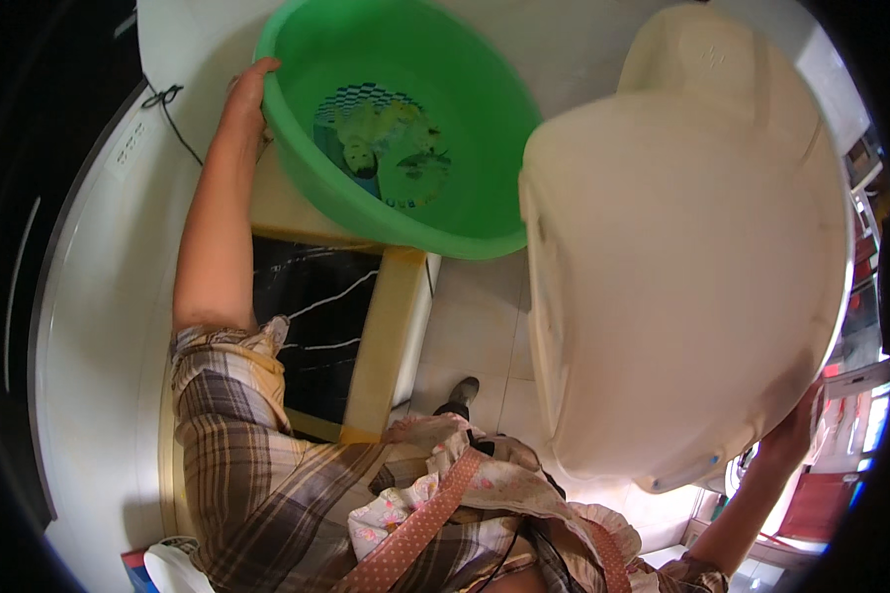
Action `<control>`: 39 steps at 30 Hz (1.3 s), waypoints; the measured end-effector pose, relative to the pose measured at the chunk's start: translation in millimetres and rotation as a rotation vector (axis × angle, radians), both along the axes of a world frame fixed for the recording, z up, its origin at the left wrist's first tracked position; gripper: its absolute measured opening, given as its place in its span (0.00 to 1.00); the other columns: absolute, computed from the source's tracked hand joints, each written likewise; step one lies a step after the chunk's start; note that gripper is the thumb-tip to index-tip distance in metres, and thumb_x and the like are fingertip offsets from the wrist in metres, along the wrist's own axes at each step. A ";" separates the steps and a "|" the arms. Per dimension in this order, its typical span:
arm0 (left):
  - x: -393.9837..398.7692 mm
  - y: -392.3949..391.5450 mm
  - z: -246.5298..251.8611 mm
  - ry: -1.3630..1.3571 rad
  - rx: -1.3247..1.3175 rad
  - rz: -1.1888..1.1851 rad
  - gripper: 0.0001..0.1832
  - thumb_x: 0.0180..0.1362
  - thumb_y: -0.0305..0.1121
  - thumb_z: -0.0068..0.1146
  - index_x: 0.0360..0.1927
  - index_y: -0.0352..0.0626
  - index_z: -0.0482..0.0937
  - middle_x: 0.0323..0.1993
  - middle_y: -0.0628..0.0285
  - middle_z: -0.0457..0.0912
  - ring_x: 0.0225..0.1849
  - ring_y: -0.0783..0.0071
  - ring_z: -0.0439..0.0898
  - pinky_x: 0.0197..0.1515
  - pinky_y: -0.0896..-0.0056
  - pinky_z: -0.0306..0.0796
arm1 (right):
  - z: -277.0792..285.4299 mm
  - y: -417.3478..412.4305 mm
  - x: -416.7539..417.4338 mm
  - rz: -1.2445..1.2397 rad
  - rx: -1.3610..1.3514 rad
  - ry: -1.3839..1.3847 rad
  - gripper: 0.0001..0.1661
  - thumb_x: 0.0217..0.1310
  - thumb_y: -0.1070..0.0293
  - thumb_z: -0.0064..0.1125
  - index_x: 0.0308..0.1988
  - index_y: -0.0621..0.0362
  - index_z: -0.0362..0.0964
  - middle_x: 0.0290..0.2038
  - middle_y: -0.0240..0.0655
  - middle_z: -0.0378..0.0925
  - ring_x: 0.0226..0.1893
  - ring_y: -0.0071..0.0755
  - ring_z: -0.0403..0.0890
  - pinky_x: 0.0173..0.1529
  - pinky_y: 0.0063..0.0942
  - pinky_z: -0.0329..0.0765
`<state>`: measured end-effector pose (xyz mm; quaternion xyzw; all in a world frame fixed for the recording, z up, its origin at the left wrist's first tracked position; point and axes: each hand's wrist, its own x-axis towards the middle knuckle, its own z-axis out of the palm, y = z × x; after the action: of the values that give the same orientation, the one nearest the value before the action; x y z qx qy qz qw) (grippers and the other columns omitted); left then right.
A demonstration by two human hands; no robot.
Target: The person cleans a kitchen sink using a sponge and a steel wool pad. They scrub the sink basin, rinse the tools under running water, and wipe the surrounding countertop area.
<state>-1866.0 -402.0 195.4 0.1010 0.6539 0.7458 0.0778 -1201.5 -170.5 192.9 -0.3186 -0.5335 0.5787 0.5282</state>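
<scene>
A green plastic basin (482, 141) tilts towards me at the top, with a printed picture on its inner bottom. My left hand (248, 96) grips its left rim, thumb over the edge. On the right stands a large beige plastic shell (682, 282), its smooth rounded side facing me; it could be a tub, but its kind is uncertain. The shell's left edge overlaps the basin's right rim in view. At the shell's lower right edge, my right hand (793, 426) holds on, with most of its fingers hidden.
Under the basin is a low table with a black marble-patterned top (319, 319) and yellowish borders (386, 341). A white wall (111, 274) with a socket panel (130, 147) and a black cord (167, 111) runs along the left. My shoe (461, 393) rests on the tiled floor (467, 319).
</scene>
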 end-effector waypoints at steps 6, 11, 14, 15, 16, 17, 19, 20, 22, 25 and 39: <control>-42.9 -67.2 -48.8 -0.046 0.081 0.093 0.24 0.53 0.41 0.55 0.48 0.33 0.74 0.42 0.54 0.77 0.42 0.62 0.76 0.44 0.61 0.71 | 99.0 41.1 -114.6 -0.065 0.185 -0.116 0.34 0.69 0.48 0.41 0.63 0.61 0.56 0.60 0.43 0.66 0.60 0.37 0.69 0.61 0.38 0.69; -52.3 -106.7 -114.1 -0.169 0.195 0.152 0.23 0.54 0.41 0.53 0.48 0.35 0.74 0.42 0.53 0.77 0.44 0.62 0.75 0.44 0.61 0.70 | 159.7 -1.4 -202.7 -0.027 0.574 -0.327 0.28 0.67 0.53 0.42 0.51 0.69 0.63 0.48 0.48 0.67 0.48 0.43 0.73 0.51 0.41 0.75; -66.3 -123.8 -169.8 -0.253 0.390 0.099 0.22 0.55 0.39 0.51 0.50 0.35 0.73 0.43 0.54 0.77 0.43 0.61 0.77 0.45 0.62 0.72 | 183.0 -55.8 -240.9 0.062 0.831 -0.439 0.28 0.69 0.56 0.42 0.55 0.70 0.60 0.54 0.51 0.63 0.55 0.48 0.68 0.58 0.43 0.70; -66.5 -116.3 -183.5 -0.280 0.444 0.066 0.21 0.56 0.38 0.51 0.50 0.34 0.73 0.43 0.54 0.77 0.43 0.61 0.77 0.45 0.62 0.72 | 187.7 -71.4 -248.7 0.084 0.896 -0.475 0.27 0.68 0.56 0.43 0.54 0.70 0.61 0.53 0.51 0.64 0.53 0.48 0.69 0.56 0.43 0.71; -63.8 -132.1 -187.0 -0.278 0.461 0.074 0.21 0.56 0.37 0.50 0.50 0.34 0.72 0.43 0.54 0.78 0.42 0.60 0.77 0.45 0.62 0.72 | 179.3 -72.2 -262.6 0.152 0.937 -0.479 0.26 0.67 0.57 0.44 0.53 0.69 0.62 0.51 0.50 0.66 0.52 0.48 0.70 0.54 0.43 0.71; -62.2 -148.0 -190.6 -0.276 0.476 0.083 0.21 0.56 0.36 0.49 0.50 0.34 0.72 0.43 0.54 0.78 0.42 0.60 0.78 0.45 0.62 0.73 | 171.8 -71.0 -278.4 0.224 0.969 -0.474 0.25 0.66 0.57 0.46 0.52 0.69 0.62 0.49 0.49 0.67 0.50 0.48 0.71 0.53 0.42 0.72; -66.9 -167.5 -206.3 -0.223 0.530 0.099 0.21 0.55 0.35 0.49 0.50 0.33 0.72 0.43 0.54 0.78 0.42 0.60 0.78 0.45 0.62 0.73 | 165.9 -80.6 -308.2 0.327 1.051 -0.485 0.24 0.64 0.59 0.48 0.50 0.67 0.63 0.46 0.48 0.69 0.47 0.48 0.73 0.49 0.42 0.73; -73.5 -176.2 -209.0 -0.191 0.554 0.105 0.21 0.55 0.35 0.48 0.50 0.33 0.72 0.43 0.54 0.78 0.43 0.60 0.78 0.45 0.62 0.73 | 162.5 -82.7 -322.1 0.381 1.086 -0.482 0.23 0.63 0.59 0.50 0.50 0.67 0.64 0.45 0.47 0.70 0.45 0.48 0.74 0.48 0.42 0.74; -83.1 -173.4 -225.1 -0.213 0.581 0.087 0.20 0.55 0.35 0.48 0.49 0.34 0.73 0.42 0.54 0.79 0.42 0.60 0.78 0.45 0.62 0.73 | 157.9 -87.8 -346.4 0.465 1.164 -0.521 0.21 0.62 0.60 0.52 0.48 0.66 0.65 0.41 0.46 0.72 0.42 0.48 0.76 0.44 0.41 0.75; -73.7 -168.9 -226.3 -0.219 0.606 0.160 0.17 0.55 0.34 0.47 0.45 0.34 0.75 0.40 0.54 0.79 0.41 0.59 0.79 0.46 0.62 0.73 | 146.8 -90.2 -378.7 0.601 1.278 -0.552 0.19 0.59 0.62 0.56 0.45 0.64 0.67 0.37 0.44 0.76 0.38 0.48 0.79 0.39 0.41 0.76; -73.9 -176.6 -239.3 -0.217 0.501 0.362 0.32 0.60 0.53 0.53 0.56 0.35 0.69 0.49 0.57 0.77 0.47 0.61 0.77 0.44 0.58 0.75 | 62.4 -120.2 -451.3 0.805 1.801 -0.560 0.21 0.55 0.60 0.58 0.39 0.69 0.69 0.26 0.43 0.77 0.30 0.44 0.80 0.36 0.35 0.76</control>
<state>-1939.9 -578.5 -43.8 -0.0809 0.4451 0.8917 -0.0141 -1652.8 -290.7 255.3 0.2752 -0.9415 0.0023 0.1945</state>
